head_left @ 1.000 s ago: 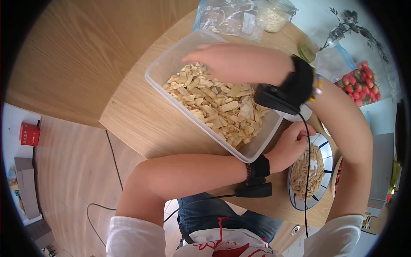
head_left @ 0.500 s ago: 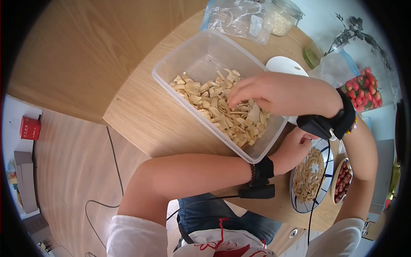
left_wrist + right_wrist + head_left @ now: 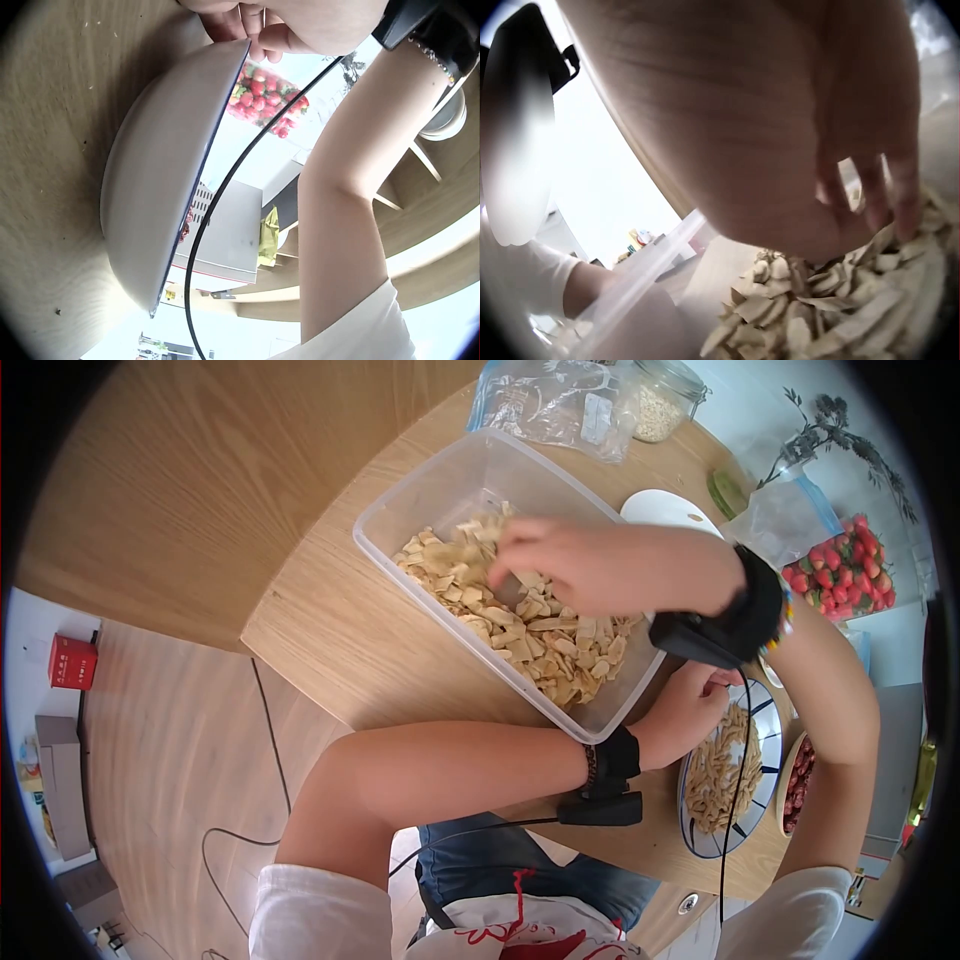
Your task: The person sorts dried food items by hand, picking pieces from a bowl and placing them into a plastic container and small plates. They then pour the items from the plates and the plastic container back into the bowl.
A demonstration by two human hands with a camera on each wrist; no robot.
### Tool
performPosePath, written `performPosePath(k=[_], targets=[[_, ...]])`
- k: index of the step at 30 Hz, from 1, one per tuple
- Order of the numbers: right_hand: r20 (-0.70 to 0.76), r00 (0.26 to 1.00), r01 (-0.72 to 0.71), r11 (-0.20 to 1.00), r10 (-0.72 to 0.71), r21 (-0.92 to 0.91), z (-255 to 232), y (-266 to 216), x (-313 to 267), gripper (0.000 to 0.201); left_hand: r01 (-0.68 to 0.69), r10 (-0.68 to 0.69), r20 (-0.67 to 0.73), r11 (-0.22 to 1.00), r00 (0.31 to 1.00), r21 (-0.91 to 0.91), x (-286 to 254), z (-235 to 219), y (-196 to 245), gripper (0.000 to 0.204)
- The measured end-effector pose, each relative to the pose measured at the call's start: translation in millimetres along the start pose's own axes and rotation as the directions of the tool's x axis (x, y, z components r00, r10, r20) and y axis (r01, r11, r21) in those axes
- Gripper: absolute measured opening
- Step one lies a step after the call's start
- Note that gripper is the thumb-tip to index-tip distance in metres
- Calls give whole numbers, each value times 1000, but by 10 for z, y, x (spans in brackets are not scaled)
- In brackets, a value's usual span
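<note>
My right hand [image 3: 590, 565] reaches into a clear plastic box [image 3: 440, 625], its fingers bent down among pale dried slices [image 3: 560, 650]. Pieces around the fingertips are blurred. In the right wrist view the fingers [image 3: 870, 191] point down into the slices, spread a little apart. My left hand [image 3: 685, 710] stays at the near end of the box, with its fingers curled at the rim of a blue-and-white dish [image 3: 690, 830]. The left wrist view shows those fingers [image 3: 256, 46] right at the dish's rim. Small slender pale pieces [image 3: 712, 795] lie in the dish.
Beside the dish stands a bowl of dark red pieces [image 3: 797, 800]. A white lid [image 3: 665, 508] lies beyond the box. At the back are a clear bag [image 3: 550, 405], a glass jar [image 3: 660, 415] and a bag of red fruit [image 3: 845, 570]. Cables hang from both wrists.
My right hand moved from the far end of the box toward its near side, then back toward the middle, shifting slices. The left hand has stayed at the dish's rim.
</note>
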State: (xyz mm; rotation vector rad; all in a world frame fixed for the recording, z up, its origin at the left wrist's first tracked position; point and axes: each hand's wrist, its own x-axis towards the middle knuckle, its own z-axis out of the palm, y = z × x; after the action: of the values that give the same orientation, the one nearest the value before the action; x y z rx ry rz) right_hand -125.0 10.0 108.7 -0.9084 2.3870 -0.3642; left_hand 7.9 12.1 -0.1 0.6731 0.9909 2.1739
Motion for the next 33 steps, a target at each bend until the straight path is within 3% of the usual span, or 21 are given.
performPosePath(k=[3, 4, 7, 10, 13, 16, 19, 23, 26, 29, 33], targets=[[-204, 979, -3, 997, -13, -80, -34, 161, 180, 50, 64, -65, 39, 998, 997, 16, -10, -22, 90, 19], [-181, 983, -58, 994, 40, -93, -82, 185, 210, 51, 69, -70, 37, 997, 997, 27, -15, -18, 114, 19], [-251, 968, -43, 996, 22, -78, -91, 225, 190, 51, 53, -55, 34, 998, 998, 42, -20, -36, 113, 20], [-188, 969, -173, 983, 157, -70, -127, 159, 101, 50, 42, -43, 30, 998, 999, 50, -11, -34, 48, 20], [-94, 987, -135, 990, 131, -42, -110, 123, 40, 51, 57, -58, 24, 998, 998, 32, -7, -28, 49, 20], [-94, 989, 110, 994, -112, -24, -9, 129, -30, 51, 66, -66, 3, 998, 998, 18, -5, -15, 15, 20], [86, 995, 32, 983, -49, 183, 4, 9, -181, 48, 84, -84, 8, 996, 996, 18, -16, -18, 94, 21], [77, 994, -94, 979, 81, 181, -46, -82, -406, 33, 119, -119, 0, 993, 993, 4, -25, -13, 117, 21], [15, 992, -123, 974, 123, 189, -110, -103, -428, 28, 63, -63, 5, 998, 998, -6, -19, -14, 85, 20], [-132, 960, -241, 968, 249, 72, -227, -209, -286, 26, 32, -32, -30, 999, 999, 3, -2, 11, -27, 19], [-250, 965, -128, 978, 85, -164, -231, -27, 36, 35, 21, -23, 41, 999, 999, 47, -1, -37, 0, 20]])
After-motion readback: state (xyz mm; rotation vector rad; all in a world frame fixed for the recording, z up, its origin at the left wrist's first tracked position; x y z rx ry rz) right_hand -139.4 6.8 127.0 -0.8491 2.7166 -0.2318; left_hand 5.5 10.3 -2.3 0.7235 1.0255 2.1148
